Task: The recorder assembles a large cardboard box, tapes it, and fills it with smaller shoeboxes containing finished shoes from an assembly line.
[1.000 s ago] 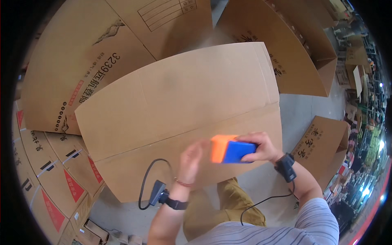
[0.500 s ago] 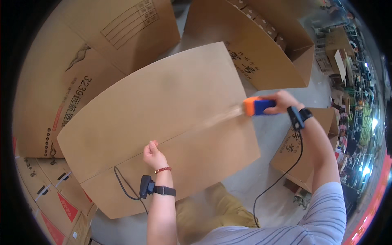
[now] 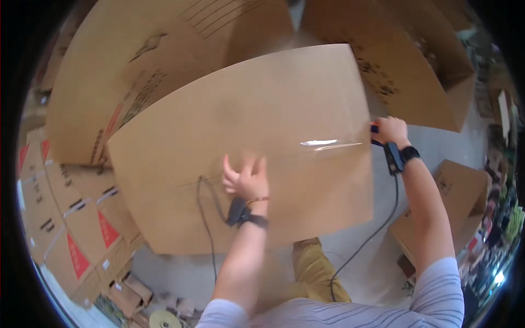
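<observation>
Left hand (image 3: 246, 177) spread flat, gripping nothing, on the big closed brown cardboard box (image 3: 262, 147) mid-seam, right hand (image 3: 389, 130) clenched on the blue tape dispenser (image 3: 374, 135) at its right edge, so best press flaps flush, pull clear tape (image 3: 328, 144) straight, probably.

Big printed carton (image 3: 142, 71): brown, lying behind and to the left of the left grip, partly covered.

Open carton (image 3: 421, 71): brown, beyond the right grip, at the upper right.

Small carton (image 3: 459, 202): on the floor just right of the right grip's forearm.

Flat cartons with red triangles (image 3: 71, 218): stacked at the far left, below the left grip's level.

Floor (image 3: 372, 268): pale grey concrete, between and below both grips.

Cardboard scraps (image 3: 131, 295): at the lower left edge, with a tape roll (image 3: 164, 320) beside them.
</observation>
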A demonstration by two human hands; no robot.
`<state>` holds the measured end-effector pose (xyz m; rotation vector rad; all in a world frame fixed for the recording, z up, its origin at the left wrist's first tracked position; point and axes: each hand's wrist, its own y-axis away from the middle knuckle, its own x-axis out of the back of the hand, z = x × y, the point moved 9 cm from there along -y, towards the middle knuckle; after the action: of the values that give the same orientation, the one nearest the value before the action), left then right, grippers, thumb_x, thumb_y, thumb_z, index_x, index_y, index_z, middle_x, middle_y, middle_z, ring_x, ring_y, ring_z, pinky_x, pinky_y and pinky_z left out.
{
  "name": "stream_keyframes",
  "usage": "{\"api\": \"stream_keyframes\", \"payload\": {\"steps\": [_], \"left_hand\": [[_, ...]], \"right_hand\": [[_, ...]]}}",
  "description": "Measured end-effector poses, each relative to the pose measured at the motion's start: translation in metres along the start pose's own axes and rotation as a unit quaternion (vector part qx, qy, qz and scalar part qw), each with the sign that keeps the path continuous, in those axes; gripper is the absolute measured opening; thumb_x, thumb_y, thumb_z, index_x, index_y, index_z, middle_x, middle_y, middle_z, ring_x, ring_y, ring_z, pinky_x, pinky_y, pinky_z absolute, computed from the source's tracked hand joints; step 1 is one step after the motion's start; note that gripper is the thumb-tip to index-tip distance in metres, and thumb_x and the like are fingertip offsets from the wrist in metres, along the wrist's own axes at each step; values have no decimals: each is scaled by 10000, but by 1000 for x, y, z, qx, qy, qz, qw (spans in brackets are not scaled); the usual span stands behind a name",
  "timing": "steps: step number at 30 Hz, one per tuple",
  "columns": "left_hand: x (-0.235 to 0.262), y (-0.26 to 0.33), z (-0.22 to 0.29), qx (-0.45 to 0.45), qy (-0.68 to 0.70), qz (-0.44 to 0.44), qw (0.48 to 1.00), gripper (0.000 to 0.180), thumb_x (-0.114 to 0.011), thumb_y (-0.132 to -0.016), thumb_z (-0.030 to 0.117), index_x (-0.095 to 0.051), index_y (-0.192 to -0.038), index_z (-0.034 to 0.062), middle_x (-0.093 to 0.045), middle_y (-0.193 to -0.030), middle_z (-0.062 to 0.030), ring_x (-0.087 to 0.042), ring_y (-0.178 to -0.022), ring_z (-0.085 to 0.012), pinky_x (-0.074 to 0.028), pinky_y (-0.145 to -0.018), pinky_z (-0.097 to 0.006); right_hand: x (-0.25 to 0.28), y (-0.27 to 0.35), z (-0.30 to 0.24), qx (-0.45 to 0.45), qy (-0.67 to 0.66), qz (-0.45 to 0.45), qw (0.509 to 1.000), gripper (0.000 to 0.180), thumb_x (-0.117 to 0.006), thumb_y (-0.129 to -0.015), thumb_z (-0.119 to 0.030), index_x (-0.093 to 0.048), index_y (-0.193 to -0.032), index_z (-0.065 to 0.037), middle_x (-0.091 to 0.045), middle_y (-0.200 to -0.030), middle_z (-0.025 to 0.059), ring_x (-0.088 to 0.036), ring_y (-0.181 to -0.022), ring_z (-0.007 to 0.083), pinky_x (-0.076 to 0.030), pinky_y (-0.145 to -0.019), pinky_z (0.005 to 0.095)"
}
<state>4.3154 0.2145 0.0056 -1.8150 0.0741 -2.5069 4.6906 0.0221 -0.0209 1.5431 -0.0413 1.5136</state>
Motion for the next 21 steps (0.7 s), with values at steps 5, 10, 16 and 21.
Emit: {"api": "stream_keyframes", "payload": {"steps": [5, 10, 16, 21], "left_hand": [[28, -36, -73, 114, 6, 95, 989, 681, -658, -723, 327, -332, -1297, 162, -275, -1284, -159, -289, -1169, -335, -259, -939, -464], [110, -134, -242, 138, -128, 186, 964, 688, -655, -733, 315, -316, -1311, 162, -207, -1332, -217, -229, -1233, -343, -249, -974, -457], [230, -190, -442, 342, -239, 251, 873, 758, -642, -721, 382, -272, -1335, 137, -74, -1389, -250, -127, -1286, -384, -227, -1003, -484], [181, -261, -537, 272, -183, -23, 944, 635, -525, -795, 414, -339, -1296, 71, -416, -1218, -275, -376, -1185, -346, -309, -976, -385]], "right_hand": [[-78, 6, -19, 79, 144, 123, 979, 282, -474, -753, -130, -538, -1021, -195, -629, -691, 44, -612, -591, 227, -446, -530, 377], [-109, 21, 18, -167, -383, 15, 909, 351, -483, -829, -286, -506, -1179, -291, -606, -961, 174, -597, -859, 251, -456, -739, 358], [-134, -3, 75, -122, -622, 62, 771, 507, -426, -892, -423, -575, -1071, 27, -612, -965, 61, -546, -867, 110, -427, -762, 238], [-120, -18, 42, -222, -511, 187, 809, 565, -408, -863, -504, -473, -1148, -20, -576, -1008, 112, -533, -902, 170, -406, -797, 268]]}}
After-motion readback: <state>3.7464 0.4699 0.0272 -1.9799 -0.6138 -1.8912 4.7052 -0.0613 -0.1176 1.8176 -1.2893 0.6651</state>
